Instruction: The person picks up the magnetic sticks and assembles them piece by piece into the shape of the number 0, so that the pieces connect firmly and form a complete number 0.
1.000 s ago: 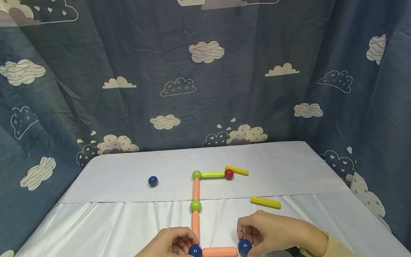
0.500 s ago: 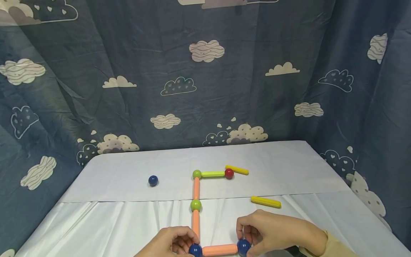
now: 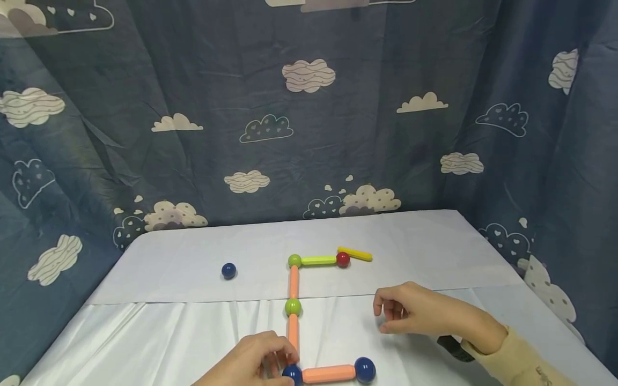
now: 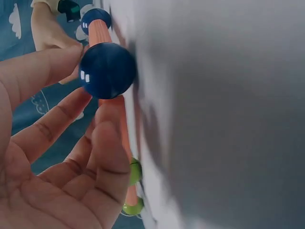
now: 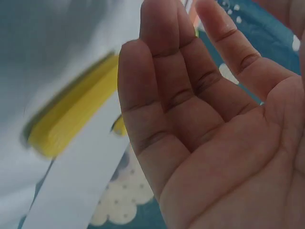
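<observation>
My left hand (image 3: 253, 358) pinches a blue ball (image 4: 108, 71) at the near corner of a stick-and-ball figure, between thumb and fingertips. An orange stick (image 3: 329, 373) runs right from that ball to a second blue ball (image 3: 365, 370). Another orange stick (image 3: 293, 335) leads away to a green ball (image 3: 293, 307). Off to the right, my right hand (image 3: 420, 311) hovers over the cloth with loosely bent fingers and holds nothing. Close to its fingers in the right wrist view lies a yellow stick (image 5: 76, 105); the hand hides that stick in the head view.
Farther back the figure continues through a green ball (image 3: 294, 261) and a lime stick (image 3: 318, 260) to a red ball (image 3: 343, 259). A yellow stick (image 3: 356, 254) lies beside the red ball. One loose blue ball (image 3: 228, 271) sits back left on the white cloth (image 3: 169, 284).
My right hand has let go of the right-hand blue ball, which now touches the orange stick's end, and has moved away and right over the yellow stick. My left hand stays on its ball.
</observation>
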`<state>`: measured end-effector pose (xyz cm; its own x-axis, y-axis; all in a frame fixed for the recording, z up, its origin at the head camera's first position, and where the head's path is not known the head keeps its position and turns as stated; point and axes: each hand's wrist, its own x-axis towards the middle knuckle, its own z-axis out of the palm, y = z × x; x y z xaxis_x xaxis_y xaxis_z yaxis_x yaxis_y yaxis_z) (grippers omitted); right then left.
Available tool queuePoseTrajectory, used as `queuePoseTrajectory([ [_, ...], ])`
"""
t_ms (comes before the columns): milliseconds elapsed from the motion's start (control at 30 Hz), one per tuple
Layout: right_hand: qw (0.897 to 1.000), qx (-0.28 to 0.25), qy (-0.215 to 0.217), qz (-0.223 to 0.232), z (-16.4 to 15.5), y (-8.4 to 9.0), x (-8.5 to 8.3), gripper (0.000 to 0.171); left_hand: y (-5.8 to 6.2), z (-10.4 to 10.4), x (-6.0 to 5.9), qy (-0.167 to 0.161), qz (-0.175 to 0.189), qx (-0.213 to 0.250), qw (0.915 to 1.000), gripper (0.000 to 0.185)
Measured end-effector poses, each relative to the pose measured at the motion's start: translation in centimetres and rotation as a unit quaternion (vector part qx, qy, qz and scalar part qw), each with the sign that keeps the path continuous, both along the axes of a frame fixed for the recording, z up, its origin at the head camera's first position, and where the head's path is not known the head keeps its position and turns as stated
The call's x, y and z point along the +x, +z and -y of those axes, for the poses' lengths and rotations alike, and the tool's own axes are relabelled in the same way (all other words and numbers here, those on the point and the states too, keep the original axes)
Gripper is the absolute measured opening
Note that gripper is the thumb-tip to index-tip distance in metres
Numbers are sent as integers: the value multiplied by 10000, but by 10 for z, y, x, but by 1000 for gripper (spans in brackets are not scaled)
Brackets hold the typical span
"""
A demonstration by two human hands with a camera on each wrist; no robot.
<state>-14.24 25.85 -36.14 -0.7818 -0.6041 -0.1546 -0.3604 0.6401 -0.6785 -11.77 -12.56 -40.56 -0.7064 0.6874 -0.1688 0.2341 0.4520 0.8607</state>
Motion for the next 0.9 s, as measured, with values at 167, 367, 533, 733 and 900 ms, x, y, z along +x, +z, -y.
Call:
queuePoseTrajectory([
  [167, 9984, 309, -377, -298, -15, -1, -11, 24, 18, -12, 4, 112, -363, -453, 9983, 18],
  [367, 9936, 663, -754, -515, -26, -5, -19, 27, 24, -27, 1, -94, -778, -696, 9945, 22],
  [533, 9922, 748, -741, -673, -33, -6, -24, 30, 25, -34, 0, -403, -1209, -743, 9891, 25],
  [733, 9887, 925, -955, -690, -37, -6, -28, 34, 23, -43, -1, -768, -1566, -814, 9813, 27],
  [900, 9866, 1054, -1134, -523, -38, -8, -31, 35, 21, -51, -1, -882, -1693, -893, 9775, 26],
])
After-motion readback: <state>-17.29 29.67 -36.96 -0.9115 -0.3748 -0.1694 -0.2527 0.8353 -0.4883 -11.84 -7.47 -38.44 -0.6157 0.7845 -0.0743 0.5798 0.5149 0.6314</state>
